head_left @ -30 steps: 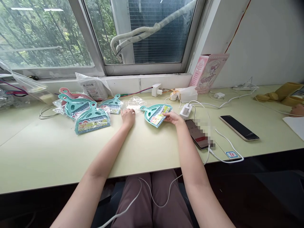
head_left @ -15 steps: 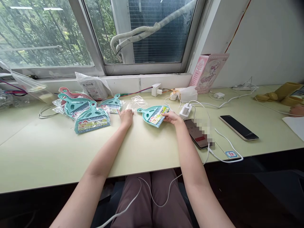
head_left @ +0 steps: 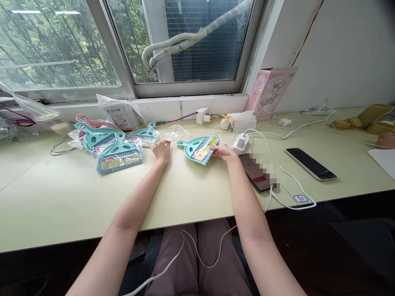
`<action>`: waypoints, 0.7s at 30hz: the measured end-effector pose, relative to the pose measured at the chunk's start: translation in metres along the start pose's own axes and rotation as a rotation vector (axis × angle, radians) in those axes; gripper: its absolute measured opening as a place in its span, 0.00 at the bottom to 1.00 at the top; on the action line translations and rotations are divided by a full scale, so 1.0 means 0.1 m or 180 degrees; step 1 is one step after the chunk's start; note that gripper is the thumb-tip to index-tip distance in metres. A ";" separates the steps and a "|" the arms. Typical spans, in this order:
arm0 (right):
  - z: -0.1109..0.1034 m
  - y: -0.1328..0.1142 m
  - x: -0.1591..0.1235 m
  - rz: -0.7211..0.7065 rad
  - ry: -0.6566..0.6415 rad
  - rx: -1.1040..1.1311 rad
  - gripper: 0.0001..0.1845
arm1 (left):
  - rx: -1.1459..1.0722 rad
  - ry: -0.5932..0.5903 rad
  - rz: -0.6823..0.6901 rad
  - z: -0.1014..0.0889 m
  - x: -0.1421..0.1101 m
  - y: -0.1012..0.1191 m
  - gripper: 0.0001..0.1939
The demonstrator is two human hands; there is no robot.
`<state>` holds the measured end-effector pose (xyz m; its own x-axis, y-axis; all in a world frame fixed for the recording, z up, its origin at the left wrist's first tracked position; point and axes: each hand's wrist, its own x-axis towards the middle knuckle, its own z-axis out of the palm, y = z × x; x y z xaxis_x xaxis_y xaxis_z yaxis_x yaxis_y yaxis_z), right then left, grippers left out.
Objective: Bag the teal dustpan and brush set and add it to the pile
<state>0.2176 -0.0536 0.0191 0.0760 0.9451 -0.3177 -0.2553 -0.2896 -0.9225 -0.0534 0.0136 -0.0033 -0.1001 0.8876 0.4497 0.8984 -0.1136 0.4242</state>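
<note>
Turquoise plastic forms the dustpan-and-brush set [head_left: 195, 149], which is positioned between my hands over the tabletop [head_left: 179, 197]; whether its underside makes contact cannot be confirmed. All placings below are taken from this set. At its right, wide end, my right hand [head_left: 226, 153] holds the edge beside the printed card [head_left: 207, 149], fingers pinching the set. I judge the grip suits because it leaves the handle [head_left: 181, 143] free, pointing left, and keeps the card face up.

To the left of the set, apart from its handle, is my left hand [head_left: 161, 152]. One outer finger stands away from the others; whether the tips pinch anything I cannot tell. Clear film [head_left: 176, 133] lies behind and to the left of the set, close to that hand.

Farther left of the set, a wrapped turquoise set [head_left: 120, 158] lies at the front of an overlapping heap, with a pink dustpan [head_left: 95, 122] at the back; presumably they are bunched to save space. Right of the set are a white charger [head_left: 240, 144] and a phone [head_left: 255, 174] with a cable at its near end, probably placed there for power.
</note>
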 end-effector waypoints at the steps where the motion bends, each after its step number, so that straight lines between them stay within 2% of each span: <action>1: 0.01 0.01 0.00 -0.0015 -0.0075 -0.0010 0.07 | -0.0052 0.0092 0.0004 -0.01 -0.01 0.01 0.15; 7: 0.16 0.04 -0.01 -0.0470 -0.0293 0.0181 0.07 | -0.0538 0.0501 0.0379 -0.20 -0.10 0.17 0.17; 11: 0.31 0.06 -0.06 -0.0693 -0.0420 0.0405 0.09 | -0.0549 0.0768 0.0610 -0.32 -0.17 0.28 0.16; 15: 0.40 0.08 -0.08 -0.0921 -0.0413 0.0624 0.10 | -0.0429 0.0798 0.0672 -0.37 -0.21 0.34 0.14; 21: 0.44 0.10 -0.04 -0.1084 -0.0074 0.0883 0.12 | -0.0617 0.0705 0.0733 -0.34 -0.30 0.38 0.15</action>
<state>0.1721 -0.0537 0.0205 0.1798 0.9837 0.0023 -0.4688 0.0877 -0.8789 -0.0310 -0.0324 0.0254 -0.0140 0.7134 0.7007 0.8127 -0.4001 0.4236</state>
